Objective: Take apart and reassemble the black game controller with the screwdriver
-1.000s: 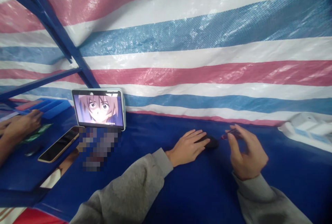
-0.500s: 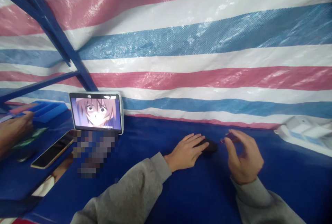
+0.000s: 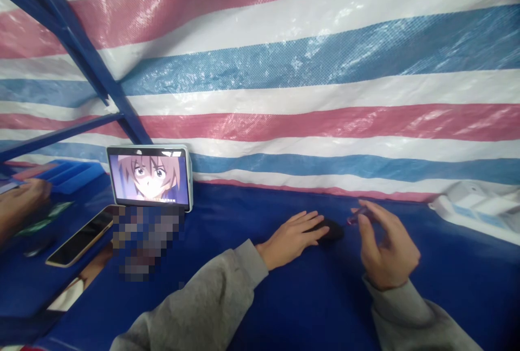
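My left hand lies flat with its fingers stretched out over a small black object on the blue table. That object is partly covered by the fingers, and its kind is unclear. To its right, slightly raised, my right hand pinches a small dark purple, shiny piece between thumb and fingers. The piece is just beyond the right end of the black object; its kind is too small and blurred to tell, and whether the two are joined I cannot tell.
A tablet playing a cartoon leans at the back left, with a phone before it. Another person's hand is at the far left by a blue tray. White items stand at the right. A striped sheet hangs behind.
My right hand has shifted slightly right with the purple piece. My left hand has stayed almost in place on the black object.
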A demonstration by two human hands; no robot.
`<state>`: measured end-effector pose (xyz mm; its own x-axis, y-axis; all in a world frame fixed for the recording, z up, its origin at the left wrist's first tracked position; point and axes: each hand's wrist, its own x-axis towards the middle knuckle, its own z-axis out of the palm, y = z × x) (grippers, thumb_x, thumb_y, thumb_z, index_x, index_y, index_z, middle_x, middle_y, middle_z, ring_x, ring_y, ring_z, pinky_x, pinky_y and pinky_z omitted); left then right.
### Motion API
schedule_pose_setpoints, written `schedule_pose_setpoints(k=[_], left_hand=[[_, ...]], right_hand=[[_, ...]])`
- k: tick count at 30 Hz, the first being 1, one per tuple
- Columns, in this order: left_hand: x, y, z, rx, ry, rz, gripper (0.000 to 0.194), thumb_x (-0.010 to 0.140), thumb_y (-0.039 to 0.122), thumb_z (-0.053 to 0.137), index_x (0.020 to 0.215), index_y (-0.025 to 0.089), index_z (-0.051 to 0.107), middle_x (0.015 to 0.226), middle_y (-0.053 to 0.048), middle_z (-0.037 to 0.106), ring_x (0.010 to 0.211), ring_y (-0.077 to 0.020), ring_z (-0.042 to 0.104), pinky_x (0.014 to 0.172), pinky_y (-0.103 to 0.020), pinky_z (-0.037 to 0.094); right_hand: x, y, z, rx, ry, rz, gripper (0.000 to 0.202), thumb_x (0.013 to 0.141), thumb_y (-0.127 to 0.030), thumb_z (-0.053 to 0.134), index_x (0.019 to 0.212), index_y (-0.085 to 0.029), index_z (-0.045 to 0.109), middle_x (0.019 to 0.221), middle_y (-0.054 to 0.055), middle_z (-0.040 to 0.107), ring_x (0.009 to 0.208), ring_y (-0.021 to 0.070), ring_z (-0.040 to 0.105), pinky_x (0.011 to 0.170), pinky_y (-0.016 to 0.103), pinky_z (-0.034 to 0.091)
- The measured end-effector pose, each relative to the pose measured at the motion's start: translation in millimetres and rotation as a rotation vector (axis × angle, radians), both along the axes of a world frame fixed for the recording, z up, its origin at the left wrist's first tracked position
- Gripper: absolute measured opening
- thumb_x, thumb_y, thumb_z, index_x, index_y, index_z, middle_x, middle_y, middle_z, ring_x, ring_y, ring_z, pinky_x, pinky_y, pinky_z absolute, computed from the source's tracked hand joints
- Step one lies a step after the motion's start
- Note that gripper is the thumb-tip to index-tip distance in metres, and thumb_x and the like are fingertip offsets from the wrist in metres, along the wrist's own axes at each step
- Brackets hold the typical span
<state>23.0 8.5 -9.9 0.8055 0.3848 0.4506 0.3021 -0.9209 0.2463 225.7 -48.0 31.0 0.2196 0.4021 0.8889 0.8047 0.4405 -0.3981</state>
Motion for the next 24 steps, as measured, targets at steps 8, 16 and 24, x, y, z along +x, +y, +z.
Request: schedule_pose_setpoints(k=[8, 16, 24], left_hand=[[9.6, 3.8, 7.6, -0.032, 0.041, -0.030, 0.038, 0.105, 0.025, 0.043, 0.143, 0.020, 0.048, 0.154, -0.008, 0.043, 0.148, -0.0181, 0.030, 0.122, -0.040, 0.029], [14.3, -1.9, 3.8, -0.046, 0.044, -0.031, 0.041, 0.106, 0.027, 0.038, 0.146, 0.017, 0.043, 0.156, -0.009, 0.039, 0.150, -0.0165, 0.026, 0.124, -0.037, 0.025], [13.1, -5.0, 6.4, -0.022, 0.066, -0.035, 0.042, 0.106, 0.023, 0.037, 0.147, 0.016, 0.043, 0.156, -0.011, 0.039, 0.150, -0.0196, 0.026, 0.125, -0.038, 0.023]], right_hand=[[5.2, -2.3, 6.0, -0.045, -0.012, 0.012, 0.031, 0.091, -0.015, 0.057, 0.120, -0.019, 0.067, 0.101, 0.009, 0.075, 0.092, 0.0229, 0.071, 0.087, 0.040, 0.056], [13.1, 0.0, 0.9, 0.031, -0.036, -0.103, 0.031, 0.084, -0.019, 0.069, 0.115, -0.017, 0.069, 0.101, 0.010, 0.074, 0.091, 0.0243, 0.070, 0.084, 0.041, 0.056], [7.7, -3.5, 2.0, 0.029, -0.087, -0.054, 0.039, 0.084, -0.011, 0.067, 0.122, -0.019, 0.067, 0.102, 0.008, 0.074, 0.089, 0.0223, 0.071, 0.082, 0.037, 0.056]])
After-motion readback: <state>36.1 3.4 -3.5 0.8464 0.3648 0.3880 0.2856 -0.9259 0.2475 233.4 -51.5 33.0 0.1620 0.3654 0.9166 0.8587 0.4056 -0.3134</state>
